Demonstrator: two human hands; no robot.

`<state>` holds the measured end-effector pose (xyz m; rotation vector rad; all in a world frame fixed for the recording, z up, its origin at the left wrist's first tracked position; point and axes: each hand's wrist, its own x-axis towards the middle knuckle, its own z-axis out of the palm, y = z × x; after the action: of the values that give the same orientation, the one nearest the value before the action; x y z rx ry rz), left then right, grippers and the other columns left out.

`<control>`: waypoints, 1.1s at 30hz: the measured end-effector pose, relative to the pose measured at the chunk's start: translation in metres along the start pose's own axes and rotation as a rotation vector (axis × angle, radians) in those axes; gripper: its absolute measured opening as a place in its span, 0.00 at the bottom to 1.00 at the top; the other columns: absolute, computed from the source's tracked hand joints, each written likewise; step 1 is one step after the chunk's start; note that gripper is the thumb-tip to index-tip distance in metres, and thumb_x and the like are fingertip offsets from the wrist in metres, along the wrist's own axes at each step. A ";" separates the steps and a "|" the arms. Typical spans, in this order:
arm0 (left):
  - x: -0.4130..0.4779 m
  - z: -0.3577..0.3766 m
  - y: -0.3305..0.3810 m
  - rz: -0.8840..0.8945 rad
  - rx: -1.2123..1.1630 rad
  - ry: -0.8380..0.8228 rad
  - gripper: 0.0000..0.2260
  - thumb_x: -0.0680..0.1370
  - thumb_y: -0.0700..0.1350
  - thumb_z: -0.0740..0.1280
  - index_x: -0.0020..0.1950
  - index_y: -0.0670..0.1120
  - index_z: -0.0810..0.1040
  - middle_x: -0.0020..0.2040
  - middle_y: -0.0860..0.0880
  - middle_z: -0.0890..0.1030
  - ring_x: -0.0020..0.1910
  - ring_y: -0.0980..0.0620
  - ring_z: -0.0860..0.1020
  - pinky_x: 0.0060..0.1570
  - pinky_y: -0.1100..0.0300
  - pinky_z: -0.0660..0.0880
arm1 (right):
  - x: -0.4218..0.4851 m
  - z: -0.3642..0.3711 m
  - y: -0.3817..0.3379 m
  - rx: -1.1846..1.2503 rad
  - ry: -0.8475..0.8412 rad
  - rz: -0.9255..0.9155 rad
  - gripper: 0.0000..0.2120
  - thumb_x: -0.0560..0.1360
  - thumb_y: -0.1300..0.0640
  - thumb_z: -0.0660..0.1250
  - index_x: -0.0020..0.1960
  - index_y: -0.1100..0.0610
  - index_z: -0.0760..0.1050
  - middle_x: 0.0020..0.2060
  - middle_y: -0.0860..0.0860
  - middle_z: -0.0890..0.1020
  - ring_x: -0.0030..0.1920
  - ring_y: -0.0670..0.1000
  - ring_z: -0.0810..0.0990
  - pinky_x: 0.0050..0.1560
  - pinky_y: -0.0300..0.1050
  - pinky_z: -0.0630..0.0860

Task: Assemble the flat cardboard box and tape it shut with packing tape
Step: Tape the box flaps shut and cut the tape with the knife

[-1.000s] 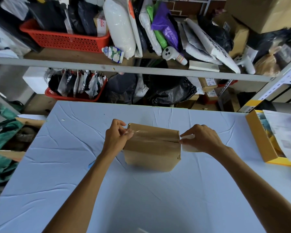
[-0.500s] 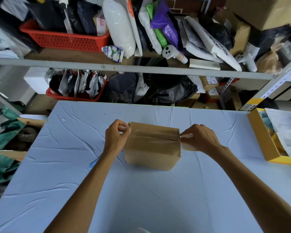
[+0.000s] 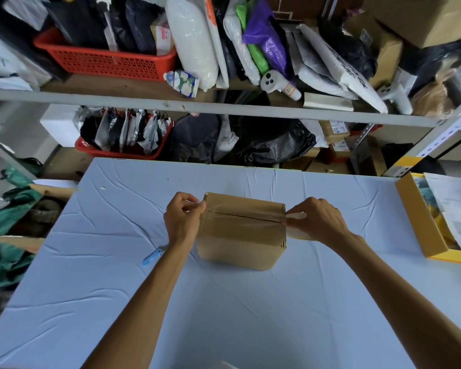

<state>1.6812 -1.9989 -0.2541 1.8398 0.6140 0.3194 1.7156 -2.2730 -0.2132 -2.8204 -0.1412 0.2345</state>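
Note:
A small brown cardboard box [image 3: 240,241] stands assembled on the pale blue table cover [image 3: 224,302], its top flaps closed. A strip of clear packing tape [image 3: 246,221] lies across the top seam from left to right. My left hand [image 3: 183,218] pinches the tape's end at the box's left top edge. My right hand [image 3: 317,222] grips the tape roll [image 3: 297,226] at the box's right top edge; the roll is mostly hidden under my fingers.
A blue-handled tool [image 3: 151,257] lies on the table under my left forearm. A yellow tray [image 3: 421,222] with papers sits at the right edge. Cluttered shelves with red baskets [image 3: 104,62] and bags stand behind the table. Green fabric [image 3: 3,235] lies at the left.
The tape has been drawn down flat onto the box top. My left hand slid closer against the box's left edge; my right hand stays at the right edge.

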 end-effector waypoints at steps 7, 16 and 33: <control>-0.002 0.001 -0.001 0.266 0.082 -0.022 0.06 0.75 0.43 0.71 0.45 0.45 0.74 0.35 0.51 0.79 0.36 0.61 0.77 0.35 0.73 0.71 | 0.001 0.000 -0.001 0.009 -0.003 -0.004 0.14 0.71 0.43 0.70 0.52 0.48 0.83 0.51 0.49 0.83 0.47 0.53 0.80 0.39 0.42 0.72; -0.008 0.003 -0.008 0.253 -0.070 0.041 0.08 0.74 0.42 0.71 0.49 0.46 0.74 0.37 0.55 0.78 0.41 0.61 0.77 0.37 0.75 0.71 | 0.000 0.003 -0.001 0.003 0.013 -0.004 0.14 0.71 0.42 0.70 0.53 0.48 0.83 0.52 0.48 0.84 0.49 0.52 0.80 0.39 0.42 0.71; 0.004 0.003 -0.018 -0.592 -0.512 -0.241 0.03 0.75 0.40 0.70 0.47 0.47 0.80 0.45 0.41 0.82 0.41 0.46 0.78 0.40 0.55 0.74 | -0.009 0.002 0.010 0.033 0.021 0.002 0.15 0.72 0.42 0.70 0.53 0.48 0.83 0.52 0.50 0.83 0.50 0.52 0.78 0.40 0.42 0.69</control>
<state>1.6813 -1.9942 -0.2720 1.1217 0.7882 -0.1346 1.7077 -2.2834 -0.2167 -2.7893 -0.1294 0.2058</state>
